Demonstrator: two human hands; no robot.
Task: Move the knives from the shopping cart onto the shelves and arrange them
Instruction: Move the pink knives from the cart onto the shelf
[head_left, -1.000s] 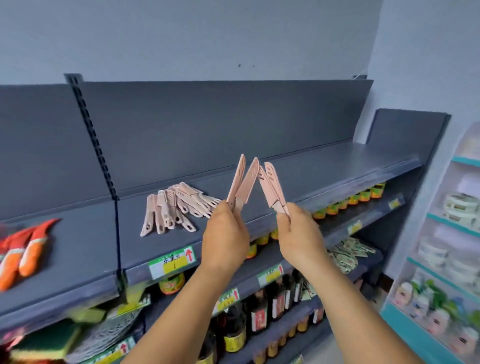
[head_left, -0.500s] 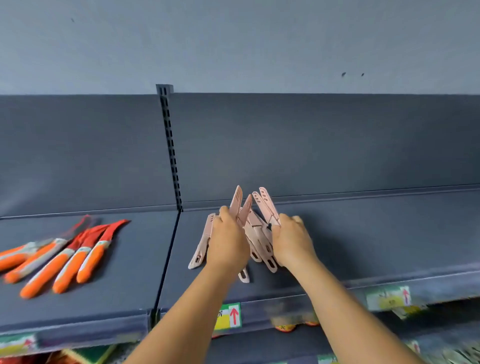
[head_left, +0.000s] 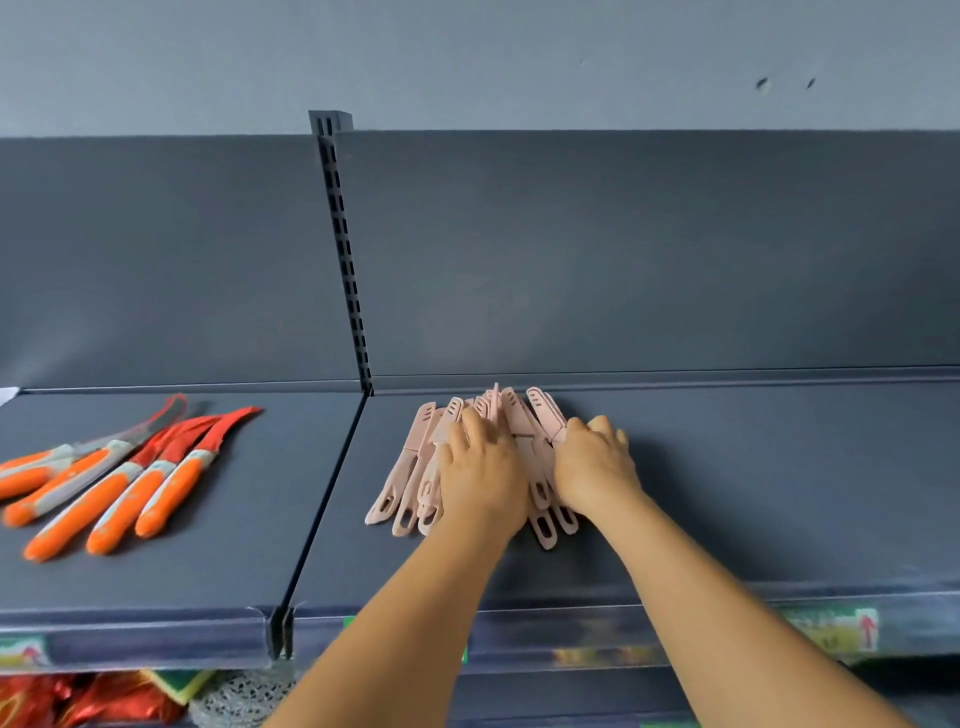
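A heap of pale pink plastic sheathed knives (head_left: 410, 467) is seen lying on the dark grey metal shelf (head_left: 727, 493), toward its back left corner, just beside the slotted upright post (head_left: 345, 260). The sheathed tips are pointed toward the back edge and the slotted handle ends toward the front edge. The middle of the heap is covered from above by both hands. The left hand (head_left: 480, 478) is laid on the left and central knives, its fingers bent over them; whether any knife is pinched cannot be told. The right hand (head_left: 595, 467) is placed at the right side of the heap, its fingers curled against the rightmost knives, and its grasp cannot be told either. Handle ends are left showing in front of both wrists. On the neighbouring shelf section (head_left: 234, 545) to the left, a row of orange-and-grey handled knives with red sheaths (head_left: 130, 483) is laid out, well apart from the pink heap.
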